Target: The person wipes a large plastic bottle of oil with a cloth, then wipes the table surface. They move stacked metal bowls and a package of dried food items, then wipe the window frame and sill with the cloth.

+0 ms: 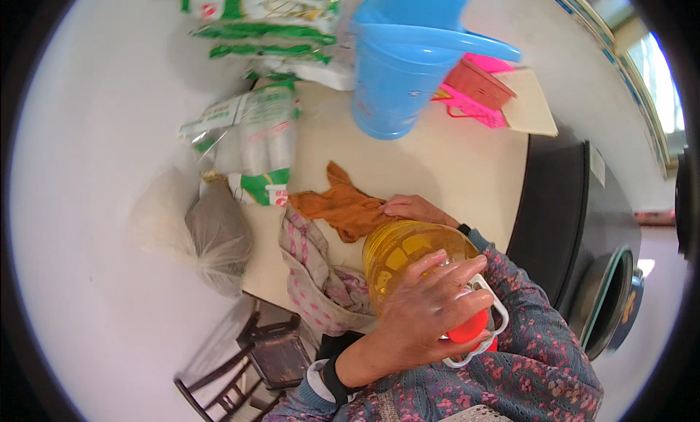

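Note:
A large clear plastic bottle of yellow oil (396,252) lies tilted in front of my body, its base towards the table and its red cap (469,326) and white handle (502,318) towards me. My left hand (424,312) grips the bottle's neck end, the fingers spread over the shoulder and around the cap. Beyond the bottle, my right hand (413,207) holds the edge of a crumpled orange-brown cloth (350,206) close to the bottle's base; its fingertips are partly hidden. A beige cloth with pink marks (306,285) hangs over the near table edge, left of the bottle.
On the pale table (328,126) stand a blue plastic bucket (388,88), a pink box (476,102) and green-white plastic packages (262,132). A tied bag of dark contents (219,230) is at the left edge. A wooden chair (279,351) stands below; a black cabinet (552,214) is at right.

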`<state>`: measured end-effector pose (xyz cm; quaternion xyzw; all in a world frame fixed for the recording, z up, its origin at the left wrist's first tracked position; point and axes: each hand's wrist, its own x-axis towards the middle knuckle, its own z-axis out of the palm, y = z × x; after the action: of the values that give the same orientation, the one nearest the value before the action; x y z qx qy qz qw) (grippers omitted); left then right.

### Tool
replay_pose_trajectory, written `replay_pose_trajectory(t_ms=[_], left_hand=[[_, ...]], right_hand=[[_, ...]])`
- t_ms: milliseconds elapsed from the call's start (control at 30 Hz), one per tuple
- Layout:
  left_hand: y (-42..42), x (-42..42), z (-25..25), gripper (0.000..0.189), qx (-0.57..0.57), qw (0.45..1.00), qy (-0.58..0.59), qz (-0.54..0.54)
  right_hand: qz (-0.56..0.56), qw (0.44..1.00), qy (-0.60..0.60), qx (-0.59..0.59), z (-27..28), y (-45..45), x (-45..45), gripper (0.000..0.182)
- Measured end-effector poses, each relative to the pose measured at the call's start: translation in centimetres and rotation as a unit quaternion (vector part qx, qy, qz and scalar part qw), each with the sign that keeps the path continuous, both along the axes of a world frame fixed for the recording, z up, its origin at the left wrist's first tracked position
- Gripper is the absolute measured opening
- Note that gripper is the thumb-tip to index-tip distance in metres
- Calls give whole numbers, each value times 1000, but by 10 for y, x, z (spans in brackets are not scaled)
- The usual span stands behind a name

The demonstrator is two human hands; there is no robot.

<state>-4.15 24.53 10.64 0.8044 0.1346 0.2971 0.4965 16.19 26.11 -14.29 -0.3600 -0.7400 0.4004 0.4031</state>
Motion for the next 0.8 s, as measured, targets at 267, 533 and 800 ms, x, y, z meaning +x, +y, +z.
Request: replay_pose_trajectory(t_ms=[267, 533, 800], left_hand=[[-7, 9, 0, 55, 74, 992, 53, -86], [-10, 5, -21, 50, -34, 993, -9, -110], [-15, 4, -20, 42, -121, 982, -59, -130]], right_hand=[[-463, 688, 423, -364, -1, -126, -40, 34], [-768, 532, 285, -216, 4, -173, -137, 35], [-757, 516, 401, 6, 153, -185, -190, 43]])
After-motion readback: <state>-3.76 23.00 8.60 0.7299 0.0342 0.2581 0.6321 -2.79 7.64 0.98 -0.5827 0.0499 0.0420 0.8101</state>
